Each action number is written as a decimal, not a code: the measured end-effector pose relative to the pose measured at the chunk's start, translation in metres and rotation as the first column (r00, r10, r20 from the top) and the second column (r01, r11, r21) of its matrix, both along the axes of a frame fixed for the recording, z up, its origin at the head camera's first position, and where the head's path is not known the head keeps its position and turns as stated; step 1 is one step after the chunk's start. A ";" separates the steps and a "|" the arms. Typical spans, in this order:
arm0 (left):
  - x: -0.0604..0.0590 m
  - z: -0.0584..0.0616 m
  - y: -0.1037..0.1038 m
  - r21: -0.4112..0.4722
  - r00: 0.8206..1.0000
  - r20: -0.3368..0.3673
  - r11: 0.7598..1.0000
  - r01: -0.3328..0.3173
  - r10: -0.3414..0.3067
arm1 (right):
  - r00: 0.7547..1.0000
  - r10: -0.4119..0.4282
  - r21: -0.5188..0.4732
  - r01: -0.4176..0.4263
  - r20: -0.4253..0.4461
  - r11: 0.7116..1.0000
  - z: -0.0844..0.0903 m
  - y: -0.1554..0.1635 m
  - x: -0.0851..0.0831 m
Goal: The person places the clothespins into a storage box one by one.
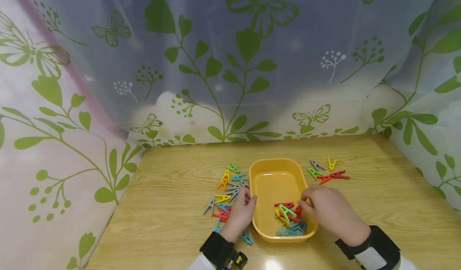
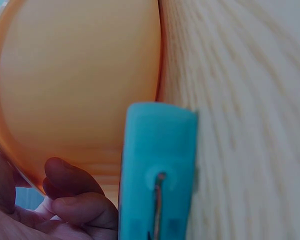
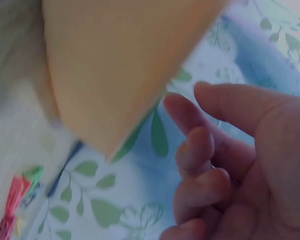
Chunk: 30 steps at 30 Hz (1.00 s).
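Right hand [image 1: 329, 213] first: the fingers [image 3: 200, 150] are loosely curled with gaps between them, and the right wrist view shows nothing pinched in them. The fingertips sit at the right rim of the yellow tray [image 1: 268, 184], just beside the heap of clothes pegs [image 1: 289, 218] piled in the tray's near end, a green peg [image 1: 287, 211] on top. Can't tell whether a fingertip actually touches the rim.

Left hand [image 1: 240, 214] is on the other side, fingers [image 2: 72, 192] curled in against the tray's left wall, right up at the rim. Whether they're gripping a peg, I honestly can't tell. A teal peg [image 2: 157, 172] lies right next to those fingers on the table, huge and blurry in the left wrist view.

Further out from the left fingers there's a scatter of loose pegs [image 1: 228, 188], and past the right fingers a smaller bunch [image 1: 327, 171], all on a light wooden table [image 1: 378, 190]. Around the table hangs a sheer curtain [image 1: 230, 61] printed with green leaves and butterflies.
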<state>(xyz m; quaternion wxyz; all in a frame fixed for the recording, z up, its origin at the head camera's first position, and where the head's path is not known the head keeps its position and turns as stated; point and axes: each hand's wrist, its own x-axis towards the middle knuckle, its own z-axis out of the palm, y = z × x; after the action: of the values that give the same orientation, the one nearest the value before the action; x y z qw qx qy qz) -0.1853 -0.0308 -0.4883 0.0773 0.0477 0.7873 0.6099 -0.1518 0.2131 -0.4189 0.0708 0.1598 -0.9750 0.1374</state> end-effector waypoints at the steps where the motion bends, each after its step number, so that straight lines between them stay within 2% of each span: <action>1: 0.000 0.000 0.000 0.002 1.000 0.001 1.000 0.000 0.000 | 1.000 -0.018 -0.011 0.018 -0.017 1.000 0.002 0.004 -0.002; 4: -0.001 -0.001 0.000 -0.005 1.000 -0.003 1.000 0.003 -0.003 | 0.995 -0.059 -0.031 0.057 -0.076 0.998 0.005 0.020 -0.011; 7: -0.001 -0.003 -0.001 -0.020 1.000 -0.008 1.000 0.007 -0.007 | 0.991 -0.092 -0.041 0.088 -0.094 0.995 0.006 0.040 -0.022; 14: -0.001 -0.003 -0.001 -0.017 1.000 -0.009 1.000 0.003 -0.003 | 0.988 -0.154 -0.027 0.154 -0.006 0.988 -0.002 0.091 -0.050; 19: 0.000 -0.002 -0.001 -0.010 1.000 -0.005 1.000 0.004 -0.004 | 0.978 -0.196 0.010 0.196 0.078 0.981 -0.016 0.124 -0.067; 24: 0.000 -0.001 0.000 -0.005 1.000 0.014 1.000 0.004 -0.003 | 0.978 -0.185 0.060 0.180 0.092 0.982 -0.029 0.146 -0.074; 30: 0.000 -0.001 -0.001 -0.002 1.000 0.005 1.000 0.004 -0.004 | 0.980 -0.165 0.088 0.155 0.116 0.984 -0.036 0.156 -0.076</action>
<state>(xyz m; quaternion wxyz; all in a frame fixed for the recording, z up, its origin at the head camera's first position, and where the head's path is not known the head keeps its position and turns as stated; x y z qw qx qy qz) -0.1854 -0.0319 -0.4894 0.0806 0.0475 0.7875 0.6091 -0.2278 0.3689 -0.4545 0.0152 0.0748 -0.9918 0.1025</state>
